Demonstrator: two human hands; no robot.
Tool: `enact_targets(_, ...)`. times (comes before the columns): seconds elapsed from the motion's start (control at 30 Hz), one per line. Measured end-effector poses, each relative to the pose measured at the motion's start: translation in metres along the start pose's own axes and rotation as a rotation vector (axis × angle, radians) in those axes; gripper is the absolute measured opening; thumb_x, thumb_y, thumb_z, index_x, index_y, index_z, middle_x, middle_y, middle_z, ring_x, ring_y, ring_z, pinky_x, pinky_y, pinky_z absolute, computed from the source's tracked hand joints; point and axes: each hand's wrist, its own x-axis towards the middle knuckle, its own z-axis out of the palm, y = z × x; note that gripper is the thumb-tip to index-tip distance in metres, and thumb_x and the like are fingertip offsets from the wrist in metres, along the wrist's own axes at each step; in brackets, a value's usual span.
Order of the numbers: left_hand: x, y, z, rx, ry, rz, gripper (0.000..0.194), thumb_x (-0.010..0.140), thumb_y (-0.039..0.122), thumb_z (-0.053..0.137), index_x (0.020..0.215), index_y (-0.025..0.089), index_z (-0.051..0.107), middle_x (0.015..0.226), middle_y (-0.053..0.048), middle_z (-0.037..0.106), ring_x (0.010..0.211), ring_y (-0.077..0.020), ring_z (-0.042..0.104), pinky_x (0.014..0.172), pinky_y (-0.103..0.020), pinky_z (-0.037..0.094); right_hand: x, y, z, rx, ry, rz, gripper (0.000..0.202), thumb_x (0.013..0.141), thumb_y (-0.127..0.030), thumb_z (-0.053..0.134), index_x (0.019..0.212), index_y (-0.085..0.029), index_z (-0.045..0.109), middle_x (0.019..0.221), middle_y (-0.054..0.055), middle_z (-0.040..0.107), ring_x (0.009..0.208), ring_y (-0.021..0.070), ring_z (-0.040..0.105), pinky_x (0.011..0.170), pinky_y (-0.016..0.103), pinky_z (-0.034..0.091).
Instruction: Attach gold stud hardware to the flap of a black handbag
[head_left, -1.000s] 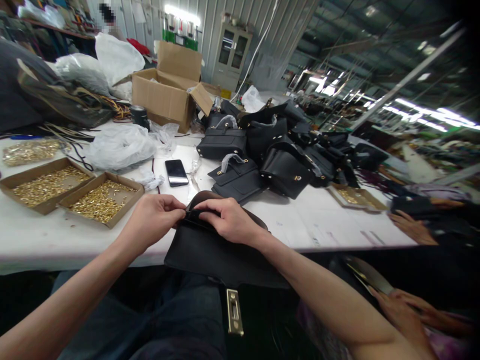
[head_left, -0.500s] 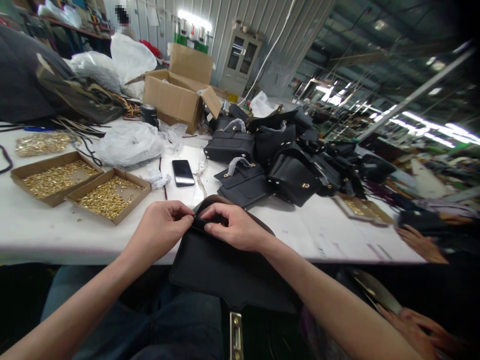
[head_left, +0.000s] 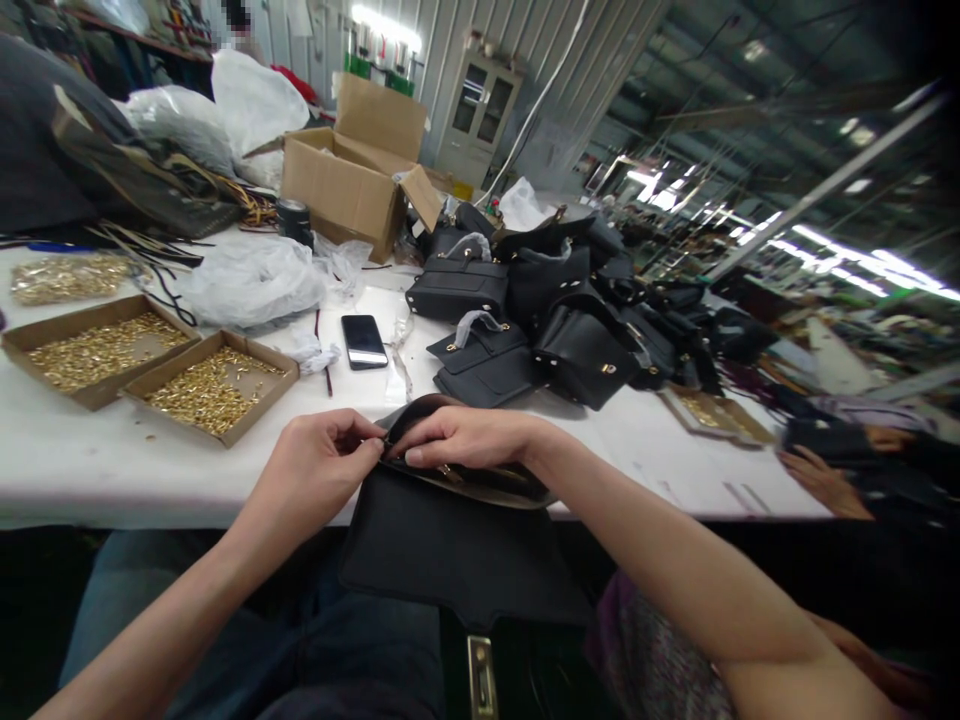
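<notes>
A black bag [head_left: 465, 550] lies at the near edge of the white table, its mouth facing up and its flap hanging down toward my lap, with a gold clasp plate [head_left: 482, 677] at the flap's end. My left hand [head_left: 330, 455] pinches the left corner of the bag's opening. Inside that opening, close to the same corner, are the fingers of my right hand [head_left: 457, 438]; what their tips touch is hidden. Gold hardware glints inside the bag below my right hand.
Two cardboard trays [head_left: 255, 415] of small gold parts stand at the left. Beyond the bag are a phone [head_left: 364, 342], plastic wrap [head_left: 251, 283], a cardboard box [head_left: 341, 195] and piled black bags [head_left: 585, 350]. Another person's hand [head_left: 825, 482] rests at the right table edge.
My right hand has flattened and reached further into the corner, its wrist raised. The bag's mouth now gapes wider, showing the inside. The view has shifted slightly.
</notes>
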Motion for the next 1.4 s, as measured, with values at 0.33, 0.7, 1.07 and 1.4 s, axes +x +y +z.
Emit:
enact_targets(0.33, -0.008, -0.012, 0.005, -0.021, 0.041, 0.001, 0.029, 0.09, 0.045, 0.08, 0.107, 0.021, 0.085, 0.095, -0.007, 0.083, 0.087, -0.0281, 0.078, 0.081, -0.035, 0.063, -0.014, -0.01, 0.022, 0.012, 0.253, -0.028, 0.022, 0.091, -0.028, 0.085, 0.112, -0.022, 0.08, 0.114, 0.001, 0.081, 0.108, 0.0208, 0.073, 0.103, 0.033, 0.055)
enact_targets(0.7, -0.037, -0.021, 0.021, -0.116, 0.178, -0.094, 0.047, 0.085, 0.049, 0.084, 0.12, 0.019, 0.08, 0.115, -0.012, 0.082, 0.095, -0.0277, 0.081, 0.085, -0.034, 0.068, -0.022, -0.003, 0.035, 0.12, 0.298, -0.004, 0.026, 0.089, -0.033, 0.089, 0.112, -0.022, 0.087, 0.1, 0.0, 0.084, 0.093, 0.0186, 0.075, 0.086, 0.027, 0.055)
enact_targets(1.07, -0.032, -0.021, 0.018, -0.114, 0.146, -0.161, 0.052, 0.08, 0.053, 0.088, 0.12, 0.02, 0.08, 0.114, -0.01, 0.083, 0.093, -0.0269, 0.081, 0.077, -0.027, 0.068, -0.027, -0.002, 0.039, -0.035, 0.33, -0.269, 0.01, 0.102, -0.018, 0.072, 0.107, -0.023, 0.08, 0.115, 0.003, 0.081, 0.108, 0.0188, 0.075, 0.103, 0.03, 0.057)
enact_targets(1.4, -0.044, -0.015, 0.035, -0.153, 0.322, -0.122, 0.044, 0.085, 0.053, 0.088, 0.115, 0.023, 0.082, 0.12, -0.008, 0.082, 0.108, -0.0302, 0.081, 0.105, -0.039, 0.069, -0.026, -0.006, 0.053, 0.021, 0.44, -0.296, 0.009, 0.102, -0.014, 0.071, 0.101, -0.023, 0.075, 0.12, 0.004, 0.08, 0.116, 0.02, 0.075, 0.108, 0.033, 0.057)
